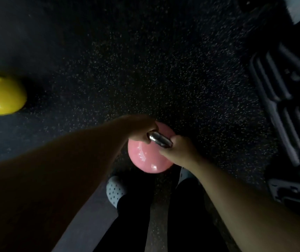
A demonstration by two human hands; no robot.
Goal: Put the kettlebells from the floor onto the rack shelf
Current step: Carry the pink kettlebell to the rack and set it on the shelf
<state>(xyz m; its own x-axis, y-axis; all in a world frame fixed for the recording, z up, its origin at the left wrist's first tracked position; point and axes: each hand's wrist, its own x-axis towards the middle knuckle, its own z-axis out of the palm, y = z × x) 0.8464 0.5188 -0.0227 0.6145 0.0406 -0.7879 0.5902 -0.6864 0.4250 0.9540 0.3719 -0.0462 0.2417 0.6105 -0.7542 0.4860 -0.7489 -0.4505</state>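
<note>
A pink kettlebell with a shiny metal handle hangs or sits just in front of my feet, low in the middle of the view. My left hand grips the left end of that handle. My right hand grips the right end of the same handle. Whether the pink kettlebell touches the floor I cannot tell. A yellow kettlebell rests on the dark floor at the far left edge, well apart from both hands, its handle mostly hidden.
The floor is dark speckled rubber. A black ribbed frame or rack base runs along the right edge. My two feet in light dotted shoes and dark trousers stand below the pink kettlebell.
</note>
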